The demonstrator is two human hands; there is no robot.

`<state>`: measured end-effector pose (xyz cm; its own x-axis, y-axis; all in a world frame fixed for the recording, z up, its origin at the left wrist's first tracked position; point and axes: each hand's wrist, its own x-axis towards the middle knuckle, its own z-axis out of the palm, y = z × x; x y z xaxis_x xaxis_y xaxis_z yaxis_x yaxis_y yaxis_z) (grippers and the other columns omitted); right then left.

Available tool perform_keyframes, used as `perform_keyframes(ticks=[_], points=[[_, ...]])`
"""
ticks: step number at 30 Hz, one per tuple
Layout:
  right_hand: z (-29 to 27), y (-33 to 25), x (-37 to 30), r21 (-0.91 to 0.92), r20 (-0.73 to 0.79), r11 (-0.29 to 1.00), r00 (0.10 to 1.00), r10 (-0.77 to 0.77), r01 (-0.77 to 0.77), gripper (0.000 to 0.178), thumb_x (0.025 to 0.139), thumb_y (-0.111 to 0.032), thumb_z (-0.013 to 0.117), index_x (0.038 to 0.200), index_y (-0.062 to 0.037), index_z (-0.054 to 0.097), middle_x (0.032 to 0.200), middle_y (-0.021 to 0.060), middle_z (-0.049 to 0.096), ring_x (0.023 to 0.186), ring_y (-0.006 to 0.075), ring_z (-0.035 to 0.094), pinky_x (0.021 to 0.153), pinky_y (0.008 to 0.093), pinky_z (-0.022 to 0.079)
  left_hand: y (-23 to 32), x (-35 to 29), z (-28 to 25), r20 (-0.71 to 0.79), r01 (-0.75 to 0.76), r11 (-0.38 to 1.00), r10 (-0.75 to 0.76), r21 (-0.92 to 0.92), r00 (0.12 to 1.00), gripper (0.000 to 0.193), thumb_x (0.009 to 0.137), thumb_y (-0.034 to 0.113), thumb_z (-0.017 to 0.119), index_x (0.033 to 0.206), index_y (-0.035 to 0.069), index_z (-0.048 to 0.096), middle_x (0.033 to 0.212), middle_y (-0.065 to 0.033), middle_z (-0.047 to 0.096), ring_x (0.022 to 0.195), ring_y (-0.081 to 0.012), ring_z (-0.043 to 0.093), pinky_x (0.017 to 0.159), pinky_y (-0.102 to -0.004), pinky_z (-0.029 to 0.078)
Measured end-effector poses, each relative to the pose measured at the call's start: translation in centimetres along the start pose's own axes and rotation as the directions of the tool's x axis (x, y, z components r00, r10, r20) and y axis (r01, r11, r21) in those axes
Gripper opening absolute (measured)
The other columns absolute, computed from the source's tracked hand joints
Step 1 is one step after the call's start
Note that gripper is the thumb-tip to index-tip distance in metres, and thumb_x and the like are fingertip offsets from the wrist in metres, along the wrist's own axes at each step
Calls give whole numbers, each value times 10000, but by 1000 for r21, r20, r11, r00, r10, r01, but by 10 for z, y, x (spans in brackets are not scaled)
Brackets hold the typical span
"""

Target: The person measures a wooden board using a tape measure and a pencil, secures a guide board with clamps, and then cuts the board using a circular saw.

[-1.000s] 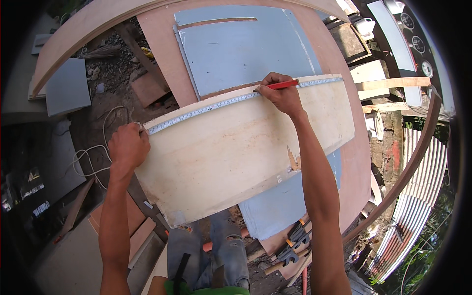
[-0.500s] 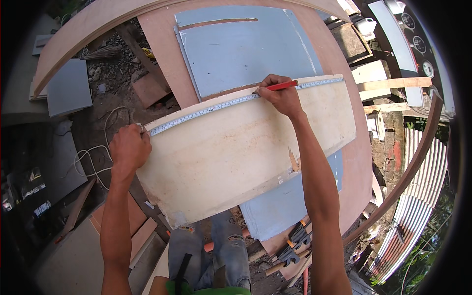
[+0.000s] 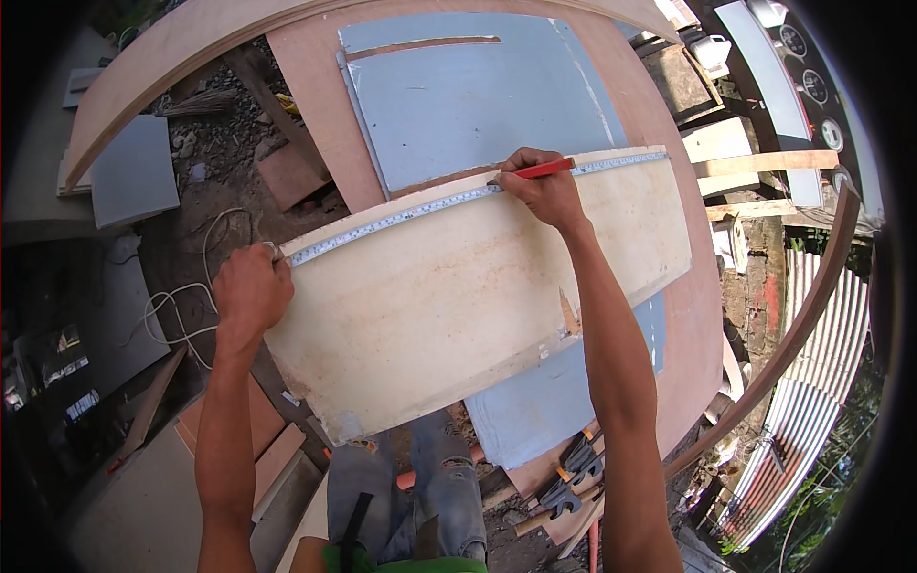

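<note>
A cream board (image 3: 458,286) with worn edges lies across a blue panel (image 3: 478,105). Along the board's far edge runs a white measuring tape (image 3: 401,222). My left hand (image 3: 252,291) is closed at the board's left edge, its fingers gripping the end of the tape. My right hand (image 3: 546,196) pinches a red pencil (image 3: 544,169), its tip by the tape near the middle of the far edge. The right-hand fingers rest on the board and cover part of the tape.
A large plywood sheet (image 3: 683,325) lies beneath the blue panel. Several clamps (image 3: 573,468) sit at the near right. A white cord (image 3: 177,306) loops on the left. Curved wooden strips (image 3: 172,72) arch across the far left, and corrugated metal (image 3: 812,382) stands at the right.
My right hand and the pencil have shifted very slightly left along the tape. The left hand stays in place at the tape's end.
</note>
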<state>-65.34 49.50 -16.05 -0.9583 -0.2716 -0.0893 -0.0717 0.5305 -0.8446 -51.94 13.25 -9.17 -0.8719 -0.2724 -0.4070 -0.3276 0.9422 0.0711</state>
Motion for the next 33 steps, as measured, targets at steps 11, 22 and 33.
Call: perform_keyframes(ticks=[11, 22, 33], points=[[-1, -2, 0, -20, 8, 1000, 1000, 0, 0, 158, 767, -161, 715, 779, -11, 668, 648, 23, 595, 615, 99, 506, 593, 274, 437, 1, -1, 0, -16, -14, 1000, 13, -5, 1000, 271, 894, 257, 635, 983, 17, 724, 1004, -225, 686, 951, -401, 659, 857, -480, 523], [-1, -5, 2, -40, 25, 999, 1000, 14, -13, 164, 767, -171, 709, 781, -13, 669, 649, 27, 599, 614, 110, 517, 595, 280, 440, 0, 1, 0, 6, -9, 1000, 9, -4, 1000, 276, 895, 261, 632, 995, 19, 719, 1012, -232, 679, 965, -399, 656, 863, -483, 519], [0, -10, 2, -48, 26, 999, 1000, 18, -17, 158, 770, -167, 697, 774, -11, 669, 621, 28, 588, 587, 102, 516, 568, 280, 432, -1, 1, 1, 12, -7, 999, 7, -33, 1000, 280, 893, 265, 629, 999, 24, 721, 1016, -231, 681, 958, -402, 659, 864, -486, 517]])
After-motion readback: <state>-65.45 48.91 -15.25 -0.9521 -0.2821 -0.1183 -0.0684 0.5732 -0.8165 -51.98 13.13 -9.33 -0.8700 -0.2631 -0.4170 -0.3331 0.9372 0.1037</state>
